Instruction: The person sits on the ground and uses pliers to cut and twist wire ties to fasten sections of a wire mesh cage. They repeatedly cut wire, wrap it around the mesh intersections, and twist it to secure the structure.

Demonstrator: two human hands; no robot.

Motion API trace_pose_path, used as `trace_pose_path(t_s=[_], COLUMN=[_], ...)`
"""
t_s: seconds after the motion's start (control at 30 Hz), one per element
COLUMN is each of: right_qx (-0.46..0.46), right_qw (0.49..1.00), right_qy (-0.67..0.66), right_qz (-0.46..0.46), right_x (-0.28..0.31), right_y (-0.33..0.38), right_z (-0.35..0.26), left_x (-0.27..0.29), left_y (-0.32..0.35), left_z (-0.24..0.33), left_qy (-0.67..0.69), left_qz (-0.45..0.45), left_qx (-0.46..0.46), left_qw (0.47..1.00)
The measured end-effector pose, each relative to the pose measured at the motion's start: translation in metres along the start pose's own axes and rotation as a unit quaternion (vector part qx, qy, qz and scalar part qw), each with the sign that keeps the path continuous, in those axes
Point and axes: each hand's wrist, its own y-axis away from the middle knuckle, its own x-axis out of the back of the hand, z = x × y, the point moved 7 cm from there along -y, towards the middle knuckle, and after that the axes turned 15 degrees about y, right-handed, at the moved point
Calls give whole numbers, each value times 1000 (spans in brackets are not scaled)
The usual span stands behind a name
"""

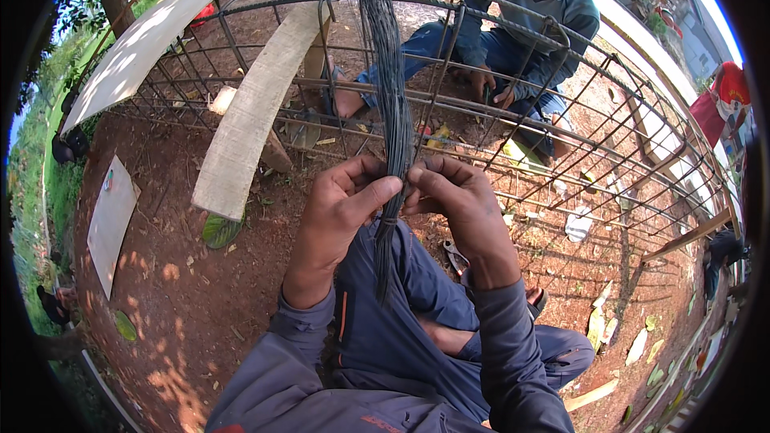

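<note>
A long bundle of thin dark tie wire (387, 72) hangs over the top bar of a rebar cage (273, 2) and comes down in front of me. My left hand (346, 202) grips the bundle from its left side, thumb across the front. On the other side my right hand (454, 196) pinches at the strands, thumb and fingertips pressed together. Just below my hands a thin wire loop wraps round the bundle, whose lower end hangs over my lap. Pliers (456, 258) lie on the ground beside my right forearm.
Behind the cage a person (521, 48) sits on the ground, hands low in front. A wooden plank (261, 100) leans on the cage at left, near a large pale board (156, 44). A smaller board (111, 224) and leaves lie on the red soil. Another person in red stands far right.
</note>
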Motion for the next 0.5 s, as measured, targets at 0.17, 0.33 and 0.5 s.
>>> trace_pose_path(t_s=[0.17,0.33,0.5], right_qx=[2,4,5], right_qw=[999,998,996], right_qy=[-43,-56,-85], right_qz=[-18,-18,-33], right_x=[-5,-3,-7], right_y=[-2,-3,-4], right_z=[7,10,9], left_x=[-2,6,4], left_y=[2,3,4], left_z=[3,4,4], left_qy=[30,17,33], left_qz=[-4,14,8], left_qx=[3,8,6], left_qw=[1000,1000,999])
